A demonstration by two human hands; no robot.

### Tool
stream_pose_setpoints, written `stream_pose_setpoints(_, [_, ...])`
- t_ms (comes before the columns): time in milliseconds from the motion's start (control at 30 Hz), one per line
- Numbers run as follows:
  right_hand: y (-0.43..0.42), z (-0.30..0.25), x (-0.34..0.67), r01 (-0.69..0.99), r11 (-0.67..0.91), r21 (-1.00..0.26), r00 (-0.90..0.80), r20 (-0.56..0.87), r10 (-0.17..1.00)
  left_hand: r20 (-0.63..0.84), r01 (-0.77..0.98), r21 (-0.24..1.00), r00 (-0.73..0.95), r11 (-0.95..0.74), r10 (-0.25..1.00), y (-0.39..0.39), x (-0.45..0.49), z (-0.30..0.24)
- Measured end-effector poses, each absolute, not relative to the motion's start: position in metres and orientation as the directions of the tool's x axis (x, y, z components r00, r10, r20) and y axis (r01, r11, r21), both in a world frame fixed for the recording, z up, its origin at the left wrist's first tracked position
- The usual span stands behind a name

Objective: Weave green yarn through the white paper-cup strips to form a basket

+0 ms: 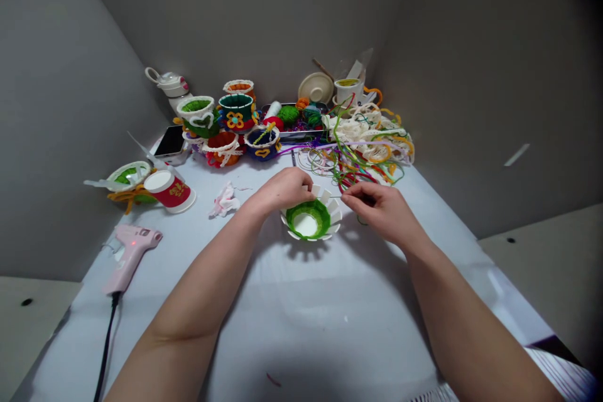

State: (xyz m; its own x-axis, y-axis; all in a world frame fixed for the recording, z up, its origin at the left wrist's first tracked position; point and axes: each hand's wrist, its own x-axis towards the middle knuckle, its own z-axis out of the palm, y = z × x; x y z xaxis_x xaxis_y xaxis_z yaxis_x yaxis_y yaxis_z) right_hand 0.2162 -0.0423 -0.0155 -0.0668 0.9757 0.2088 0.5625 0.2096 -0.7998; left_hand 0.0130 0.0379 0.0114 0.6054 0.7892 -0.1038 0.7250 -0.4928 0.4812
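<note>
A white paper cup (335, 217), its wall slit into upright strips that splay outward, stands in the middle of the table with green yarn (320, 221) woven round its inside. My left hand (293, 188) is closed on the cup's far left rim, fingers curled over the strips. To the right of the cup, my right hand (377, 206) pinches a thin strand of yarn between thumb and fingertips. The strand stretches from the cup's rim to those fingertips, and a bit of green shows below the hand.
A pink glue gun (128, 254) with a black cord lies at left, near a red-and-white paper cup (170, 191) and a crumpled tissue (225, 201). Several decorated yarn cups (236, 114) stand behind. Tangled yarn and lace (365, 135) are heaped at back right.
</note>
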Motion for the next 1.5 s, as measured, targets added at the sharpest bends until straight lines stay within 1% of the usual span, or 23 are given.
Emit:
stream_pose_setpoints(100, [-0.046, -0.012, 0.212, 0.566, 0.295, -0.770, -0.112, 0.283, 0.952, -0.101, 0.723, 0.480, 0.609, -0.498, 0.787, 0.037, 0.014, 0.012])
stream_pose_setpoints(233, [-0.047, -0.010, 0.212, 0.563, 0.448, -0.694, -0.280, 0.350, 0.894, -0.093, 0.716, 0.479, 0.617, -0.508, 0.781, 0.038, 0.014, 0.009])
stream_pose_setpoints(333, [-0.047, -0.008, 0.218, 0.580, 0.482, -0.657, -0.323, 0.358, 0.876, -0.107, 0.721, 0.488, 0.609, -0.492, 0.786, 0.040, 0.013, 0.007])
stream_pose_setpoints(400, [-0.045, -0.008, 0.222, 0.595, 0.475, -0.649, -0.314, 0.357, 0.880, -0.114, 0.719, 0.496, 0.610, -0.487, 0.784, 0.040, 0.012, 0.007])
stream_pose_setpoints(467, [-0.044, -0.010, 0.225, 0.607, 0.449, -0.656, -0.309, 0.326, 0.893, -0.132, 0.723, 0.491, 0.613, -0.486, 0.779, 0.040, 0.010, 0.009])
stream_pose_setpoints(600, [-0.040, -0.021, 0.225, 0.683, 0.337, -0.648, -0.336, 0.131, 0.933, -0.192, 0.746, 0.445, 0.620, -0.496, 0.760, 0.040, 0.006, 0.016])
stream_pose_setpoints(667, [-0.038, -0.028, 0.221, 0.714, 0.306, -0.629, -0.330, 0.083, 0.940, -0.230, 0.750, 0.418, 0.633, -0.512, 0.740, 0.040, 0.004, 0.020])
stream_pose_setpoints(733, [-0.037, -0.032, 0.217, 0.710, 0.307, -0.633, -0.320, 0.098, 0.942, -0.244, 0.745, 0.406, 0.647, -0.530, 0.722, 0.039, 0.003, 0.023])
stream_pose_setpoints(767, [-0.037, -0.034, 0.214, 0.701, 0.313, -0.641, -0.320, 0.110, 0.941, -0.228, 0.729, 0.413, 0.663, -0.546, 0.713, 0.039, 0.004, 0.023])
stream_pose_setpoints(867, [-0.036, -0.036, 0.209, 0.682, 0.324, -0.655, -0.312, 0.141, 0.940, -0.140, 0.629, 0.493, 0.739, -0.601, 0.658, 0.035, 0.009, 0.023])
stream_pose_setpoints(967, [-0.036, -0.038, 0.207, 0.675, 0.311, -0.669, -0.287, 0.149, 0.946, -0.113, 0.568, 0.554, 0.776, -0.609, 0.621, 0.032, 0.015, 0.020])
stream_pose_setpoints(1100, [-0.035, -0.043, 0.206, 0.670, 0.289, -0.684, -0.250, 0.158, 0.955, -0.112, 0.587, 0.559, 0.754, -0.586, 0.648, 0.031, 0.019, 0.014])
stream_pose_setpoints(1300, [-0.035, -0.040, 0.210, 0.672, 0.265, -0.691, -0.221, 0.153, 0.963, -0.109, 0.648, 0.516, 0.698, -0.560, 0.707, 0.034, 0.020, 0.008])
stream_pose_setpoints(1400, [-0.035, -0.032, 0.219, 0.653, 0.217, -0.726, -0.157, 0.151, 0.976, -0.094, 0.677, 0.499, 0.663, -0.541, 0.743, 0.037, 0.017, 0.008])
stream_pose_setpoints(1500, [-0.036, -0.023, 0.224, 0.594, 0.196, -0.780, -0.100, 0.170, 0.980, -0.096, 0.704, 0.481, 0.635, -0.522, 0.767, 0.038, 0.015, 0.007])
